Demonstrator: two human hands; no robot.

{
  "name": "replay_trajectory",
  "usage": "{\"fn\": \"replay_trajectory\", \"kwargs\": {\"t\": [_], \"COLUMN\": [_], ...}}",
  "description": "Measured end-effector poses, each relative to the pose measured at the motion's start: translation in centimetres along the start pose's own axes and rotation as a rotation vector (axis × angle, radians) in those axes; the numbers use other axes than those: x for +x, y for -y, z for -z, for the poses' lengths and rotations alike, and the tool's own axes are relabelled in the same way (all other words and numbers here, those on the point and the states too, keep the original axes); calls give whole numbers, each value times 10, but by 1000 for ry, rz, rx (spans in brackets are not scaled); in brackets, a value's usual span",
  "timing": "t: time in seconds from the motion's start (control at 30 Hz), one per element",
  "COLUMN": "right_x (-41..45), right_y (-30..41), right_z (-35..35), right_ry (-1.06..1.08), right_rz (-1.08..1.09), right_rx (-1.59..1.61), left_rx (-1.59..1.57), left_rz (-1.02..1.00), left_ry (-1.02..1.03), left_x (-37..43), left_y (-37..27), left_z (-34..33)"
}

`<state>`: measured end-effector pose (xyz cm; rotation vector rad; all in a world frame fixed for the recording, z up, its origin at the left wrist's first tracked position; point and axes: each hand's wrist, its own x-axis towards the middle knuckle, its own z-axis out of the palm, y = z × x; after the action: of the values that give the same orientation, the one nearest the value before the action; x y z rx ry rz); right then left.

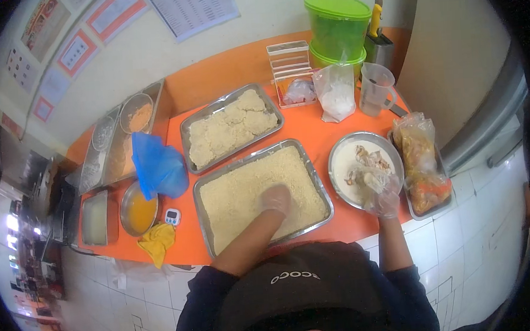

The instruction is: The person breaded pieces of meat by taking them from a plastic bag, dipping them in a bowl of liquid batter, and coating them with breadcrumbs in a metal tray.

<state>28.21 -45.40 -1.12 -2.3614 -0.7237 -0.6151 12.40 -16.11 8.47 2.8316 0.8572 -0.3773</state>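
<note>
My left hand (276, 199), in a clear plastic glove, rests on pale breadcrumbs (248, 184) in a large metal tray (319, 180). Its fingers are partly hidden, so I cannot tell whether it holds anything. My gloved right hand (383, 197) is at the near side of a round metal bowl (342, 147) of white flour or batter. Pieces of what looks like coated meat (369, 157) lie in the bowl, and the right fingers are around a whitened piece. Behind the crumb tray, a second metal tray (186, 140) holds breaded pieces (226, 127).
Bagged marinated meat (416, 151) lies in a tray at right. Behind stand a measuring jug (375, 88), a bag of white powder (337, 95) and green tubs (338, 26). At left are a blue bag (160, 167), an orange-yellow liquid bowl (141, 211), a timer (172, 216) and a yellow cloth (157, 242).
</note>
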Motion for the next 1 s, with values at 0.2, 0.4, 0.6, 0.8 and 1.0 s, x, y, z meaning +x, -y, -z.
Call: {"fn": "replay_trajectory", "kwargs": {"t": [0.2, 0.4, 0.6, 0.8, 1.0], "right_x": [1, 1, 1, 1, 2], "right_y": [0, 3, 4, -3, 4], "right_z": [3, 2, 4, 3, -1], "right_ry": [-17, -38, -83, -67, 34], "right_rz": [48, 118, 253, 321, 24], "right_rx": [-28, -75, -171, -322, -14], "left_rx": [-230, -143, -96, -747, 116], "left_rz": [-146, 75, 82, -20, -169], "left_ry": [-2, -236, -213, -272, -363], "left_x": [-21, -30, -71, -47, -21], "left_y": [51, 143, 121, 102, 54], "left_z": [72, -19, -90, -28, -50]}}
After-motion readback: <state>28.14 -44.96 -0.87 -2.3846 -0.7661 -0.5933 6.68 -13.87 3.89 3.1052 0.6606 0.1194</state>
